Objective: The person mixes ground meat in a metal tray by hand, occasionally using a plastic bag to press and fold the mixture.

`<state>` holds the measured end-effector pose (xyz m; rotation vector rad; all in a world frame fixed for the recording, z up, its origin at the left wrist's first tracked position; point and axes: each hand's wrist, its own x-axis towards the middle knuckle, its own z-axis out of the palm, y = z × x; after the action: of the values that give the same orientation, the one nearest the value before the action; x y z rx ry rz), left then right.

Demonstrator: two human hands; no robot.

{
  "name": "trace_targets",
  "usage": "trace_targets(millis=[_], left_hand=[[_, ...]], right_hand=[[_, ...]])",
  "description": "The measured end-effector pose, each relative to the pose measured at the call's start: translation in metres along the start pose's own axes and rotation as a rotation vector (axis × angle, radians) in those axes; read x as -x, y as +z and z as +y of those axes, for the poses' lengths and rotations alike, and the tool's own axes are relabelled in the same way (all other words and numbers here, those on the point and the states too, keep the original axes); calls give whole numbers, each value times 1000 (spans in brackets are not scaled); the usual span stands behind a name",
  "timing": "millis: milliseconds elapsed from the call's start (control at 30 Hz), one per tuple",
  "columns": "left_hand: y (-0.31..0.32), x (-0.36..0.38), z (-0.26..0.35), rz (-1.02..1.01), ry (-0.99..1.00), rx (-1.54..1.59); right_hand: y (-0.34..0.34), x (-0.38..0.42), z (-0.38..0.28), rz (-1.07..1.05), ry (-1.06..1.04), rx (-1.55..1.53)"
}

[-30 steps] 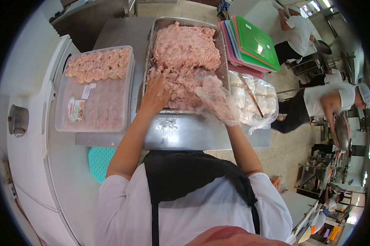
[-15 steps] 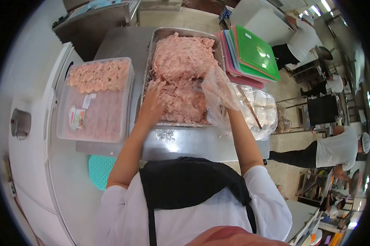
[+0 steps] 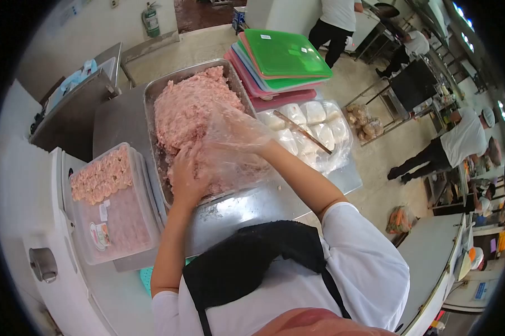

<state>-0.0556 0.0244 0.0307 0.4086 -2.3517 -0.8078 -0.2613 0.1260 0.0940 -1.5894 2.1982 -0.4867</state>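
Note:
A deep metal tray [image 3: 245, 92] holds a large mound of pink ground meat [image 3: 188, 106]. My left hand [image 3: 188, 175] is bare and presses into the near part of the meat, its fingertips hidden in it. A loose clear plastic bag covers my right hand [image 3: 242, 130], which lies over the meat's right side beside my left hand. Its fingers are blurred by the plastic, so what they hold cannot be made out. Left of the tray sits a clear plastic container [image 3: 118, 224] with rows of shaped meat portions [image 3: 101, 178] and a label.
Green, blue and pink lids [image 3: 289, 53] are stacked beyond the tray. Bagged white pieces [image 3: 319, 131] lie to the right with a wooden stick [image 3: 303, 133] on top. Several people work at the right, one in a white shirt [image 3: 464, 137]. A fire extinguisher [image 3: 150, 21] hangs behind.
The view has turned, so the table appears tilted. My right hand in its bag has moved left over the meat, closer to my left hand, which remains at the meat.

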Motion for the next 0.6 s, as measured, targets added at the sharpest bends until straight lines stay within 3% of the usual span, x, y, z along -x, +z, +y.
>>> trace_targets(millis=[100, 233, 333, 433, 500, 533, 600], left_hand=[[10, -25, 38, -104, -121, 143], [42, -27, 17, 16, -222, 252], [61, -23, -8, 175, -254, 430], [38, -28, 21, 204, -302, 481], [25, -28, 44, 225, -251, 504], [19, -27, 53, 111, -193, 442], [12, -18, 72, -125, -65, 322]], right_hand=[[22, -9, 10, 182, 5, -97], [28, -3, 18, 303, 16, -84], [18, 21, 16, 180, -122, -249], [40, 10, 37, 87, 63, -584], [-20, 29, -27, -242, 91, -33], [-57, 41, -63, -404, 78, 245], [40, 21, 26, 195, -244, 276]])
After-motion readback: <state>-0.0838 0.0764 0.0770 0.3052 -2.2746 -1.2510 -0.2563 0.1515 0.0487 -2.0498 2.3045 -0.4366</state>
